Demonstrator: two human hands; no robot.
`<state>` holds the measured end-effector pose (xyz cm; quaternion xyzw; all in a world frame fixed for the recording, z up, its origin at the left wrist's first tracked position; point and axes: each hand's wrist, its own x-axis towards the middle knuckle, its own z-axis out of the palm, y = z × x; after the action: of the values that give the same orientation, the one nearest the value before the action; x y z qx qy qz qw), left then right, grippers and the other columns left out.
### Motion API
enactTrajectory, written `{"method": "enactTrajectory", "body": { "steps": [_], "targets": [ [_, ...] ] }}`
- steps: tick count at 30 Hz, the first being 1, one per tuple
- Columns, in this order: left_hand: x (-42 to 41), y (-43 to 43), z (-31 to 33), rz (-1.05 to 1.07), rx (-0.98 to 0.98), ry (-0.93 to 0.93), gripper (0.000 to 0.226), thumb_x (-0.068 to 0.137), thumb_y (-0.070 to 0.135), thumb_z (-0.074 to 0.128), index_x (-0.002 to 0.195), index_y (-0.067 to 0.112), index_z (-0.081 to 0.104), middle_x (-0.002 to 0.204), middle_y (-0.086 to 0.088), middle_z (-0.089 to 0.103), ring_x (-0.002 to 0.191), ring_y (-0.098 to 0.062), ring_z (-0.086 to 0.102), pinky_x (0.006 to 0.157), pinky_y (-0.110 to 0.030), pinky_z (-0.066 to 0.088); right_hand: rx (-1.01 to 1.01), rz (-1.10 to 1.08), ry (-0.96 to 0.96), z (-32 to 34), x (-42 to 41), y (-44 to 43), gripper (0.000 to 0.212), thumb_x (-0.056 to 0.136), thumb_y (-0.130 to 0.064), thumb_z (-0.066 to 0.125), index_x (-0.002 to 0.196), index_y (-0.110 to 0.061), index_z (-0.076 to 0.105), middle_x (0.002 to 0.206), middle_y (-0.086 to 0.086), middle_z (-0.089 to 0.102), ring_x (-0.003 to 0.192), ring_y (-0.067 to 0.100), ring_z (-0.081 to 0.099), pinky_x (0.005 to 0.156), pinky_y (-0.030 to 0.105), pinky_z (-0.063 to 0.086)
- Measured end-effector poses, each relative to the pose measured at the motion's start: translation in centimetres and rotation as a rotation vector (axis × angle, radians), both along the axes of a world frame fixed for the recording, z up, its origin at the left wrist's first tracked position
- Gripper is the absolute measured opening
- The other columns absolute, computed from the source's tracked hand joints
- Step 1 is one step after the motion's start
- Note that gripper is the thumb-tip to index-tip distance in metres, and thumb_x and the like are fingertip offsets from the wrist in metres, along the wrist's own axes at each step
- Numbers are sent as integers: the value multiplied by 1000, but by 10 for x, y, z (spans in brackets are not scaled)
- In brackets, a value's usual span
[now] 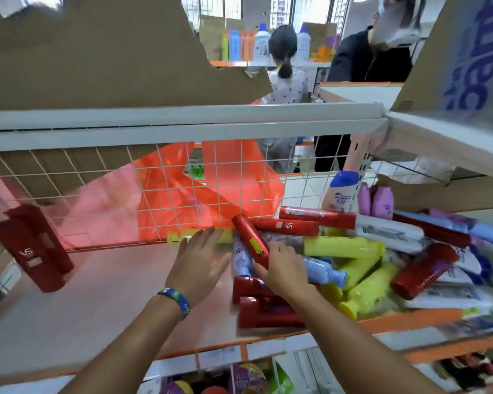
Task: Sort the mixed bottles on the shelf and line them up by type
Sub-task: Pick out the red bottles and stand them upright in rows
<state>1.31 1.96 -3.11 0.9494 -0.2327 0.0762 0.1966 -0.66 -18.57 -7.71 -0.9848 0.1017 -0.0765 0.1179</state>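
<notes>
The shelf is backed by a white wire grid. In front of the grid's right half lies a heap of mixed bottles: red, yellow, white, pale blue and purple ones lie across one another.

The left hand is open, fingers spread and straight, and holds nothing. Its fingertips reach a yellow bottle that lies along the foot of the grid. A blue-green wristband circles that wrist.

The right hand is at the left edge of the heap. Its thumb and bent fingers close on the lower end of a red VS bottle, which slants up towards the grid. Just beside it lies a pale blue bottle, and two more red bottles lie flat at the shelf's front edge.

In front of the grid's left end are two red VS bottles, blurred, well apart from the heap. At the grid's right end a Head & Shoulders bottle stands upright with purple bottles just beside it.

Behind the grid hangs an orange plastic bag, and beyond it are two people among further shelves.
</notes>
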Motion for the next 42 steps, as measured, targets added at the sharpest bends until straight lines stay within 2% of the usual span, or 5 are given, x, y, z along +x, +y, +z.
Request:
{"method": "enactTrajectory", "body": {
  "steps": [15,25,29,34,42],
  "targets": [
    [-2,3,-6,38,71,5,58,95,39,48,148,23,28,153,1,30,141,-19,25,117,-38,19,6,-139,213,13,34,3,83,66,-47,76,129,-6,42,129,14,48,119,32,48,98,40,44],
    [25,-36,-11,-70,292,-251,78,57,35,79,129,20,53,118,2,62,112,-24,58,108,-51,36,-91,440,-8,59,23,-2,65,67,-21,75,124,-18,46,119,2,55,108,24,53,87,36,39],
    [35,-42,-6,-32,363,-167,52,75,30,68,123,22,50,113,1,59,107,-24,54,101,-38,38,-30,498,-34,52,24,-17,69,65,-28,79,126,-23,47,121,-2,56,107,20,49,91,34,42],
    [36,-39,-13,139,209,101,43,80,35,64,115,19,45,110,-2,56,99,-23,57,80,-36,49,78,234,-168,41,32,-54,79,66,-65,74,130,-25,52,129,-1,50,119,23,43,98,41,40],
    [42,-29,-15,243,7,138,38,78,30,67,108,19,47,104,-1,56,86,-22,62,71,-36,54,-25,-346,-29,21,45,-80,63,89,-64,48,132,-17,42,138,13,43,123,32,44,99,46,37]
  ]
}}
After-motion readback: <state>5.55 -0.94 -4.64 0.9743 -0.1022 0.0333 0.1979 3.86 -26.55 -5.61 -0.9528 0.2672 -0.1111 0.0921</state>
